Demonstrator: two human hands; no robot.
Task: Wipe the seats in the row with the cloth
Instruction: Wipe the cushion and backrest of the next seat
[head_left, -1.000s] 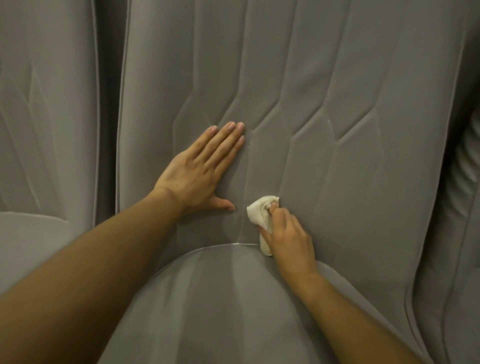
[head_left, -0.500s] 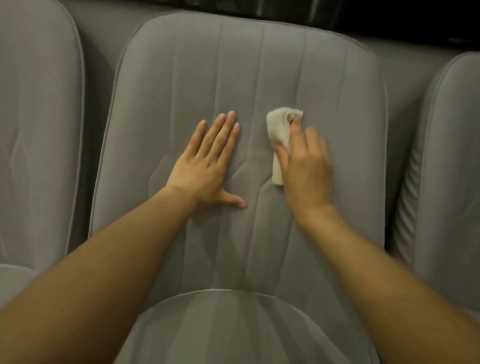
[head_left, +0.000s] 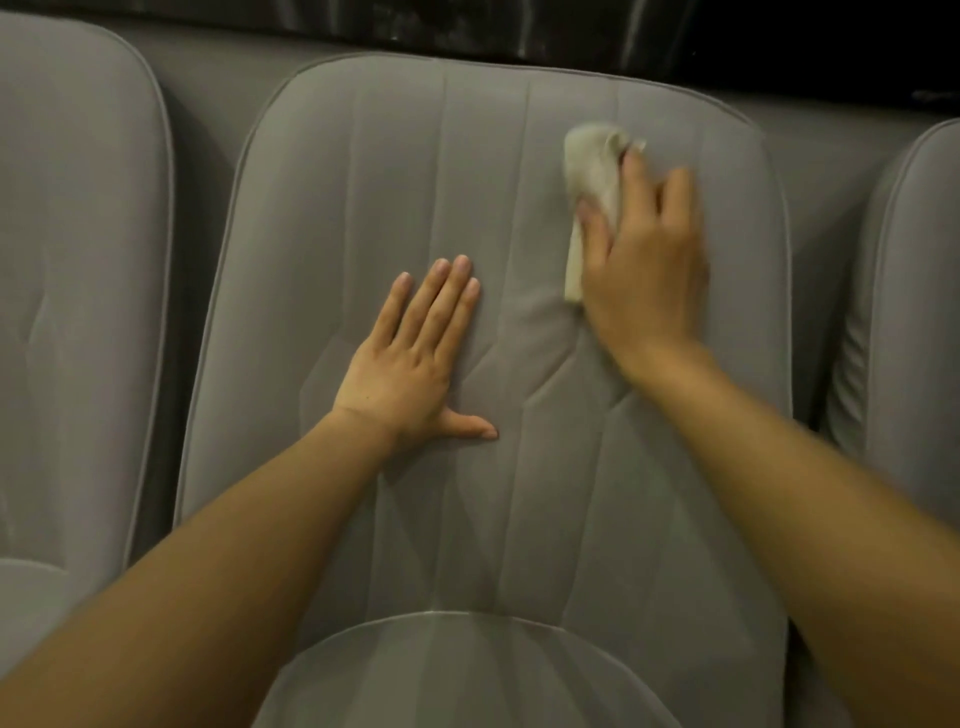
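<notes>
A grey upholstered seat fills the head view; its backrest (head_left: 363, 171) has stitched vertical panels, and its seat cushion (head_left: 457, 670) shows at the bottom. My right hand (head_left: 647, 270) presses a folded cream cloth (head_left: 592, 171) against the upper right of the backrest, near its top edge. The hand covers the lower part of the cloth and is slightly blurred. My left hand (head_left: 415, 358) lies flat on the middle of the backrest, fingers together and thumb out, holding nothing.
Another grey seat (head_left: 78, 260) of the same row stands to the left and a third (head_left: 904, 312) to the right, with narrow dark gaps between them. A dark band (head_left: 571, 31) runs behind the seat tops.
My right hand has swept the cloth from the bottom of the backrest up and to the right, close to the top edge. The left hand has stayed flat on the backrest.
</notes>
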